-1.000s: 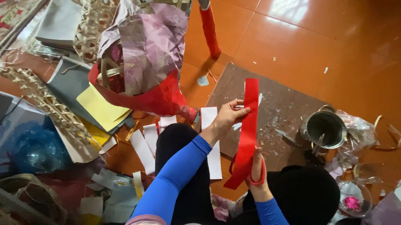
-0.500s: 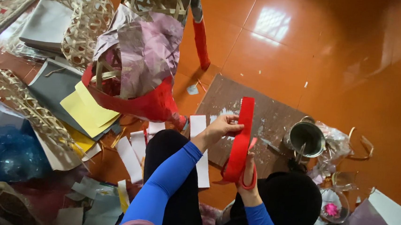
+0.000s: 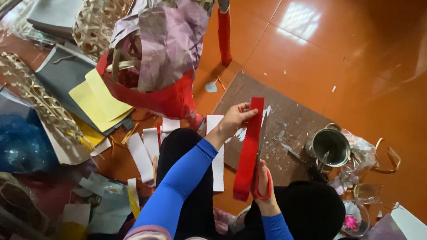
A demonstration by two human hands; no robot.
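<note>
My left hand (image 3: pixel 235 119) pinches the upper end of a long red paper strip (image 3: pixel 249 147), holding it upright over my lap. My right hand (image 3: pixel 265 186) grips red-handled scissors (image 3: pixel 259 181) at the strip's lower right edge, the blades running up along the paper. Both arms wear blue sleeves. Under the strip lies a brown cardboard sheet (image 3: pixel 288 120) on the orange floor, spattered with white bits.
White paper strips (image 3: pixel 143 150) lie on the floor by my left knee. A lantern frame covered in purple and red paper (image 3: pixel 160 56) stands ahead on the left. Yellow sheets (image 3: pixel 97 99), woven bamboo frames (image 3: pixel 93 6), a metal pot (image 3: pixel 331 146) and a blue bag (image 3: pixel 16 144) surround me.
The view has shifted down and left. My hands keep the same hold, and the scissors have moved a little up along the strip.
</note>
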